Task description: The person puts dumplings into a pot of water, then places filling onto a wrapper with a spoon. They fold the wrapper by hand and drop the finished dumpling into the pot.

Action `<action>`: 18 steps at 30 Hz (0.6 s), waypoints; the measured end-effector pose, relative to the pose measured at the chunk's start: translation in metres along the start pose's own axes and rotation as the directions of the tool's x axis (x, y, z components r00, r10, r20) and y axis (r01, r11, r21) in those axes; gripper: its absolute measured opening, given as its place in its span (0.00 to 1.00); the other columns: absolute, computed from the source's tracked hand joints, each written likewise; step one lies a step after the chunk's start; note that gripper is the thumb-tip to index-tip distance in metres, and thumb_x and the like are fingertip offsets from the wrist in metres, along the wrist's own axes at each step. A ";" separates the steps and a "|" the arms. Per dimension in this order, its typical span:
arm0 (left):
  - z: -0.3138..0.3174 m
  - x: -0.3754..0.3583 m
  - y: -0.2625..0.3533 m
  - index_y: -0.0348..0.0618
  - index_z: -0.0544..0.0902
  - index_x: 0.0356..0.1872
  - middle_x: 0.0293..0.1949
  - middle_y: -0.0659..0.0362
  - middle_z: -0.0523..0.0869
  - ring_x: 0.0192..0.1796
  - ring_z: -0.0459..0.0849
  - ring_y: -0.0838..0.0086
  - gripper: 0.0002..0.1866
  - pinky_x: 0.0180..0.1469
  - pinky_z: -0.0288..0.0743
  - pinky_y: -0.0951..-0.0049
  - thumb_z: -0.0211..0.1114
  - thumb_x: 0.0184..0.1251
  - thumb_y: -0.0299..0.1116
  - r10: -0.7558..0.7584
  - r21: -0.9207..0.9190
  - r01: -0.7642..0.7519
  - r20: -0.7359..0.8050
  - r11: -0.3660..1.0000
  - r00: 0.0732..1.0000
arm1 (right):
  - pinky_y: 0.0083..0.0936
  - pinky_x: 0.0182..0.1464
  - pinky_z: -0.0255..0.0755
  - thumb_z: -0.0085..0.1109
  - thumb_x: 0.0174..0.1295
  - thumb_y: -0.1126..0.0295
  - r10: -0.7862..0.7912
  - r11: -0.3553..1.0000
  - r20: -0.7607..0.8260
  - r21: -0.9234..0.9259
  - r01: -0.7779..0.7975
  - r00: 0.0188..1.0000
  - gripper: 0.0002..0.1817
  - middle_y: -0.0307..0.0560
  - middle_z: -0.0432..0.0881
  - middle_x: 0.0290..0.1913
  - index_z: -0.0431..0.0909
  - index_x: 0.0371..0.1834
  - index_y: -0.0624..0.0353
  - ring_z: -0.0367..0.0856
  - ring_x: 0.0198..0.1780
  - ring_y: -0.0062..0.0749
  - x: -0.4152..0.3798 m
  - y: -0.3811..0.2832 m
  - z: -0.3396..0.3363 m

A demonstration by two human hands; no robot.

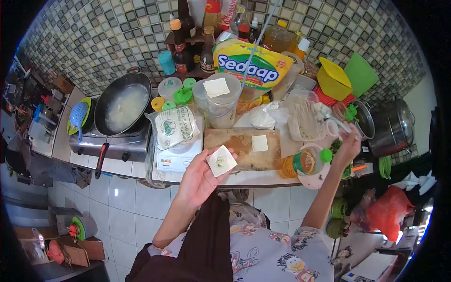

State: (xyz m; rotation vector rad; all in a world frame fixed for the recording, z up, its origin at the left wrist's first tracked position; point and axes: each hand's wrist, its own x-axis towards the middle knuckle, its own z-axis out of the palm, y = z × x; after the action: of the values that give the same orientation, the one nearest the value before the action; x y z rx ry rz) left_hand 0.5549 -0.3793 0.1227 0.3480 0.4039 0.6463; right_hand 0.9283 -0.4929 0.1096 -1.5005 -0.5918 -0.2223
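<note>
My left hand (196,181) holds up a square dumpling wrapper (222,164) on its fingers, with a small bit of green filling in the wrapper's middle. My right hand (350,144) is out to the right, its fingers closed on the handle of a pale spoon (344,126). The spoon's far end points toward a clear plastic tub (303,117), with a whitish lump near it. One more wrapper (259,143) lies on the wooden cutting board (242,157), and another wrapper (216,87) rests on top of a clear container (222,107).
At left, a black wok (123,104) with pale liquid sits on a stove (110,146). A packet of wrappers (174,127) lies on a white scale (176,157). An oil bottle with a green cap (325,155) leans beside my right forearm. Pots (392,124) stand at far right.
</note>
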 end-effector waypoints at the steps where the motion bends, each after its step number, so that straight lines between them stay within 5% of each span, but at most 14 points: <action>1: 0.000 -0.001 0.001 0.28 0.58 0.58 0.58 0.42 0.66 0.60 0.68 0.57 0.25 0.59 0.67 0.63 0.40 0.69 0.40 -0.001 -0.004 0.001 0.015 1.000 1.000 | 0.17 0.37 0.71 0.42 0.66 0.67 -0.021 0.992 -0.042 0.124 0.026 0.999 0.15 0.50 0.79 0.39 0.71 0.47 0.68 0.75 0.31 0.23 -0.003 -0.026 0.003; 6: 0.010 -0.007 0.005 0.25 0.53 0.60 0.60 0.40 0.62 0.62 0.66 0.58 0.28 0.60 0.66 0.65 0.40 0.68 0.41 -0.035 -0.112 0.046 0.100 0.993 0.994 | 0.16 0.37 0.69 0.40 0.67 0.65 -0.085 0.874 -0.005 0.480 0.077 0.996 0.18 0.56 0.77 0.42 0.70 0.47 0.72 0.74 0.34 0.22 -0.043 -0.112 0.011; 8: 0.021 -0.012 0.008 0.31 0.62 0.57 0.58 0.44 0.67 0.60 0.69 0.61 0.24 0.58 0.68 0.67 0.41 0.69 0.40 -0.070 -0.138 0.079 0.071 0.987 0.995 | 0.20 0.43 0.71 0.44 0.66 0.64 -0.205 0.783 0.234 0.622 0.016 0.950 0.16 0.58 0.76 0.45 0.70 0.45 0.69 0.76 0.40 0.30 -0.064 -0.122 0.009; 9: 0.024 -0.014 0.010 0.31 0.62 0.57 0.58 0.44 0.67 0.60 0.69 0.61 0.24 0.58 0.68 0.67 0.41 0.69 0.40 -0.060 -0.135 0.070 0.076 0.988 0.995 | 0.20 0.43 0.71 0.44 0.66 0.64 -0.213 0.777 0.234 0.629 0.020 0.949 0.16 0.58 0.76 0.45 0.70 0.45 0.69 0.76 0.40 0.30 -0.075 -0.126 0.011; 11: 0.030 -0.018 0.012 0.30 0.60 0.58 0.58 0.44 0.67 0.60 0.69 0.62 0.24 0.59 0.67 0.68 0.40 0.69 0.40 -0.084 -0.131 0.103 0.140 0.986 0.987 | 0.22 0.35 0.72 0.45 0.65 0.61 -0.453 0.655 0.320 0.752 0.067 0.832 0.16 0.59 0.77 0.41 0.70 0.39 0.67 0.76 0.34 0.30 -0.096 -0.132 0.016; 12: 0.032 -0.020 0.012 0.30 0.60 0.58 0.58 0.44 0.67 0.60 0.69 0.62 0.24 0.59 0.67 0.68 0.40 0.69 0.40 -0.078 -0.130 0.097 0.143 0.987 0.987 | 0.22 0.35 0.72 0.45 0.65 0.61 -0.458 0.651 0.319 0.756 0.069 0.830 0.16 0.59 0.77 0.41 0.70 0.39 0.67 0.76 0.34 0.30 -0.102 -0.133 0.019; 14: 0.035 -0.023 0.012 0.29 0.59 0.59 0.58 0.44 0.67 0.60 0.69 0.61 0.25 0.60 0.66 0.69 0.41 0.69 0.39 -0.049 -0.125 0.064 0.123 0.990 0.991 | 0.20 0.22 0.65 0.46 0.64 0.59 -0.535 0.724 0.337 0.655 0.215 0.774 0.16 0.61 0.80 0.29 0.72 0.34 0.64 0.74 0.16 0.28 -0.111 -0.134 0.024; 18: 0.041 -0.027 0.011 0.27 0.58 0.59 0.57 0.43 0.68 0.59 0.69 0.60 0.25 0.61 0.65 0.67 0.42 0.68 0.37 0.005 -0.058 0.003 0.133 0.998 0.991 | 0.20 0.21 0.65 0.44 0.65 0.60 -0.600 0.710 0.339 0.643 0.287 0.725 0.16 0.59 0.81 0.27 0.73 0.33 0.63 0.76 0.16 0.28 -0.120 -0.138 0.030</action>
State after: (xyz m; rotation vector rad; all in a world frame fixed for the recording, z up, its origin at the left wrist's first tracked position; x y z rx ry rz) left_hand 0.5486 -0.3964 0.1703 0.3342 0.2571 0.6309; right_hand 0.7529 -0.5015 0.1688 -0.7928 -1.3755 -0.0024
